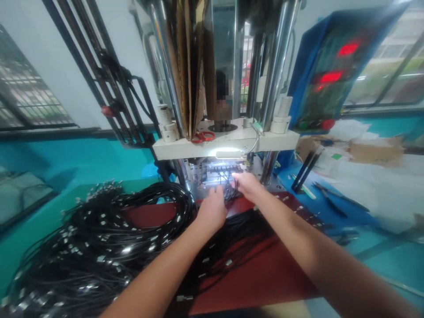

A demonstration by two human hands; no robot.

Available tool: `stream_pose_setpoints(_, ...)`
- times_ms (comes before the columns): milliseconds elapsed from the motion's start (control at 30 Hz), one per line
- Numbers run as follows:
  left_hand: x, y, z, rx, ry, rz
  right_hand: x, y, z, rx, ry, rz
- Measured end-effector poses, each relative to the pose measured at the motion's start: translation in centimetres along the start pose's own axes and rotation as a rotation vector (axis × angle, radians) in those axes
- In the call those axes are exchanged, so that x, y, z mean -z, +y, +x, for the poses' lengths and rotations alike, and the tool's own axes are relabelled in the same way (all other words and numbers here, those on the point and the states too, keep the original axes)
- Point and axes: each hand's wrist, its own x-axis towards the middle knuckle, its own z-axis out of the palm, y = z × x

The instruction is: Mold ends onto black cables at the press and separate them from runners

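In front of a lit metal mold [212, 176] in a press, both of my hands are at black cables [228, 187]. My right hand [247, 183] is closed, its thumb and fingers pinching thin cables at the mold's front right. My left hand [213, 207] is curled shut lower and to the left, with cables at its fingertips; its grip is partly hidden and blurred. Several cables run from the mold's slots down between the hands. More black cables [245, 225] lie beneath my wrists on the dark red board [258, 269].
A large coil of black cables with metal ends [99, 238] fills the left side. The white press plate [228, 143] carries red-handled scissors [203, 137] and a lamp [228, 154]. Pliers [331, 201] rest on a blue surface at right, below a control box [324, 75].
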Motion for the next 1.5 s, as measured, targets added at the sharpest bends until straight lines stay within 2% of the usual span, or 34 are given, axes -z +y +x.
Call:
stream_pose_setpoints(100,2.1,-0.4,-0.6,-0.031,0.049,-0.05,-1.3,-0.6,-1.7,-0.115,-0.114,0.234)
stream_pose_setpoints(200,3.3,0.6,-3.6,-0.084,0.195,-0.057,-2.5,-2.0,-3.4,-0.231,-0.223,0.395)
stream_pose_setpoints(267,2.8,1.7,-6.2,-0.244,0.303,-0.09,-3.5,-3.1,-3.8,-0.291,-0.256,0.469)
stream_pose_setpoints(333,1.3,2.3,-7.9,-0.492,0.184,-0.226,-4.2,-3.9,-3.6,-0.321,-0.268,0.525)
stream_pose_setpoints(367,0.5,2.1,-8.1,-0.497,0.121,-0.265,-4.4,-4.2,-3.5,-0.325,-0.271,0.546)
stream_pose_setpoints(467,-1.0,-0.1,-6.7,-0.23,0.033,-0.364,-3.7,-3.9,-3.7,-0.303,-0.314,0.561)
stream_pose_setpoints(533,-0.7,-2.3,-5.4,-0.151,-0.015,-0.404,-1.7,-2.8,-4.5,-0.161,-0.423,0.352)
stream_pose_setpoints(633,1.2,-5.0,-4.5,-0.218,-0.148,-0.391,2.4,-0.5,-6.1,0.193,-0.615,-0.344)
stream_pose_setpoints(700,2.5,-5.9,-4.5,-0.257,-0.256,-0.377,5.0,0.8,-7.0,0.349,-0.62,-0.684)
stream_pose_setpoints(767,3.5,-6.3,-4.4,-0.279,-0.362,-0.387,6.8,1.7,-7.9,0.43,-0.591,-0.845)
stream_pose_setpoints(867,3.9,-6.4,-3.9,-0.306,-0.483,-0.416,7.6,2.0,-9.7,0.54,-0.496,-0.915)
stream_pose_setpoints(967,3.3,-6.3,-3.8,-0.331,-0.491,-0.433,7.1,1.3,-12.6,0.672,-0.362,-0.901)
stream_pose_setpoints(1133,2.2,-6.5,-4.2,-0.342,-0.431,-0.443,6.2,1.6,-16.8,0.694,-0.591,-1.014)
stream_pose_setpoints(1233,2.2,-6.6,-4.4,-0.342,-0.43,-0.479,6.1,2.9,-17.8,0.708,-0.553,-1.129)
stream_pose_setpoints(1333,2.5,-6.9,-4.3,-0.363,-0.428,-0.514,6.0,3.3,-18.1,0.689,-0.599,-1.189)
stream_pose_setpoints(1400,2.7,-7.1,-4.3,-0.377,-0.424,-0.543,5.6,2.6,-17.9,0.703,-0.622,-1.191)
stream_pose_setpoints(1500,2.7,-7.2,-4.2,-0.381,-0.395,-0.554,4.3,0.6,-16.5,0.72,-0.498,-1.107)
